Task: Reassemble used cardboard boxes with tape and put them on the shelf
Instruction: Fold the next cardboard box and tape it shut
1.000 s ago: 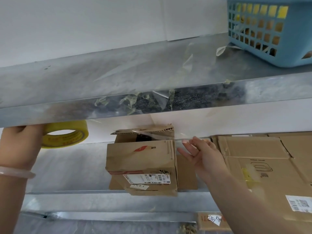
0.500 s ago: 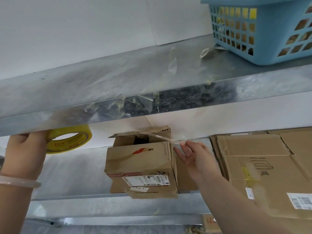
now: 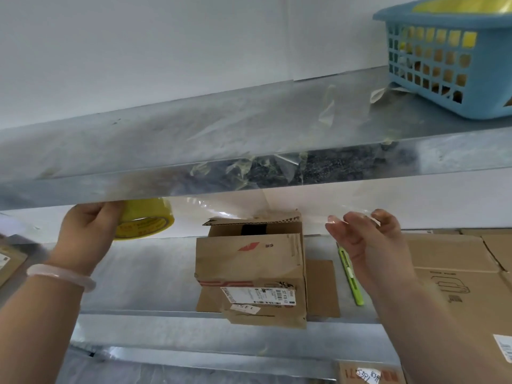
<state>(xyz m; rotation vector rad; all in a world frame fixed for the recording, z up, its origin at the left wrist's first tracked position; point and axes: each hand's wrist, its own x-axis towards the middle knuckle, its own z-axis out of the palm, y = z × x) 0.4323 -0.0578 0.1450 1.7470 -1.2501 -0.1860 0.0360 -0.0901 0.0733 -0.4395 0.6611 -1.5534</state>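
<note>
A small worn cardboard box (image 3: 250,268) with a shipping label stands on the lower metal shelf (image 3: 144,275), its top flaps partly raised. My left hand (image 3: 86,236) grips a yellow tape roll (image 3: 145,220) just under the upper shelf's front lip. A clear strip of tape (image 3: 235,207) stretches from the roll across above the box to my right hand (image 3: 365,239), which pinches its free end to the right of the box.
A green utility knife (image 3: 349,274) lies on the shelf right of the box. Flattened cardboard boxes (image 3: 457,273) fill the right side. A blue plastic basket (image 3: 448,59) sits on the upper shelf (image 3: 249,128), whose lip carries tape scraps. Another box edge (image 3: 8,261) shows at far left.
My right hand has moved right, away from the box, drawing the tape out longer. The tape roll in my left hand shifted toward the centre. The green knife has come into view.
</note>
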